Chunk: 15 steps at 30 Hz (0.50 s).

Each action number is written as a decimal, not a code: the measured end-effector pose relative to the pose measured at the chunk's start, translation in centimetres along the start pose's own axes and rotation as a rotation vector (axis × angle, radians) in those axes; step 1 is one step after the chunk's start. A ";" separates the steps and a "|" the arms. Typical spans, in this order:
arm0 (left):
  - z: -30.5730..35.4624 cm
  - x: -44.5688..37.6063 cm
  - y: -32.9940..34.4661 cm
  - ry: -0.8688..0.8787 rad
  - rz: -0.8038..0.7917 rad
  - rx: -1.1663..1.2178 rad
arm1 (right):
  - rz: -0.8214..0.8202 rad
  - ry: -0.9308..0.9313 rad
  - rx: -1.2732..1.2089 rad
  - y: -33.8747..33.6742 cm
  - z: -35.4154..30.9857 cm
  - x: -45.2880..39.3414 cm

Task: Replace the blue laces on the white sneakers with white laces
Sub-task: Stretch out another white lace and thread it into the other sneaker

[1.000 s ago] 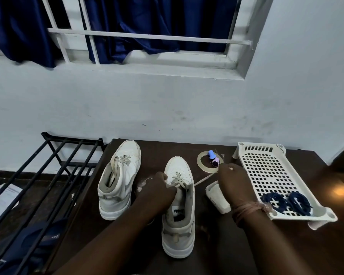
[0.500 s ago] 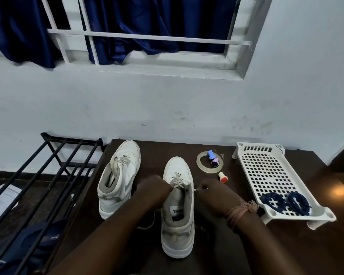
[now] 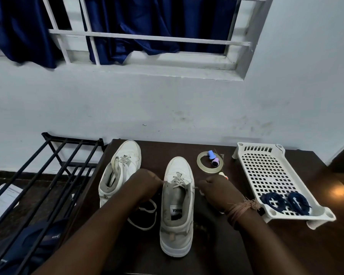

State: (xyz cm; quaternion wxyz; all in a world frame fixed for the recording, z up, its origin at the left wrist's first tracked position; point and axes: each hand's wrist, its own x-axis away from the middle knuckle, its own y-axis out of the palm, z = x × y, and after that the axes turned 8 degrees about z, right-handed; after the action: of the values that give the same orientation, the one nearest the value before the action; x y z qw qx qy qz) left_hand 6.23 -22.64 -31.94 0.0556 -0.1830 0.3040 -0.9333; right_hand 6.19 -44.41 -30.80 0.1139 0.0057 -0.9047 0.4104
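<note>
Two white sneakers stand on the dark surface (image 3: 286, 255), toes pointing toward the wall. The near sneaker (image 3: 177, 207) sits between both hands and has a white lace (image 3: 178, 180) crossed through its front eyelets. The left hand (image 3: 145, 183) is curled at the shoe's left edge and pinches one end of that lace, whose slack loops on the surface beside the forearm. The right hand (image 3: 214, 190) is curled at the shoe's right edge and pinches the other end, a thread band tied round its wrist. The second sneaker (image 3: 121, 167) stands to the left, already laced in white. To the right, a white plastic tray (image 3: 266, 171) holds two coiled blue laces (image 3: 286, 202) at its near end. A tape roll (image 3: 202, 165) lies beyond the right hand.
</note>
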 end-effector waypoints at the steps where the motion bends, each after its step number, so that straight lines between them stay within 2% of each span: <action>1: 0.0 0.1 0.0 0.001 0.035 0.003 | 0.002 0.006 0.017 -0.1 0.1 0.0; 5: 0.0 0.7 0.3 0.038 0.119 -0.079 | 0.020 0.017 0.088 -0.4 0.8 -0.2; 10: 0.4 1.1 0.3 0.075 0.147 -0.161 | -0.001 0.066 0.114 -0.6 0.9 -0.3; 15: 0.4 1.3 0.9 0.112 0.176 -0.195 | 0.163 -0.025 0.152 0.0 0.9 -0.2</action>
State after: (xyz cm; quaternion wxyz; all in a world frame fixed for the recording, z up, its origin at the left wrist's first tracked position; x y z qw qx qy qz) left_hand 5.16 -23.88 -31.75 0.1023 -0.1080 0.4109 -0.8995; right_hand 6.20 -45.09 -31.39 0.0681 -0.0539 -0.8698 0.4856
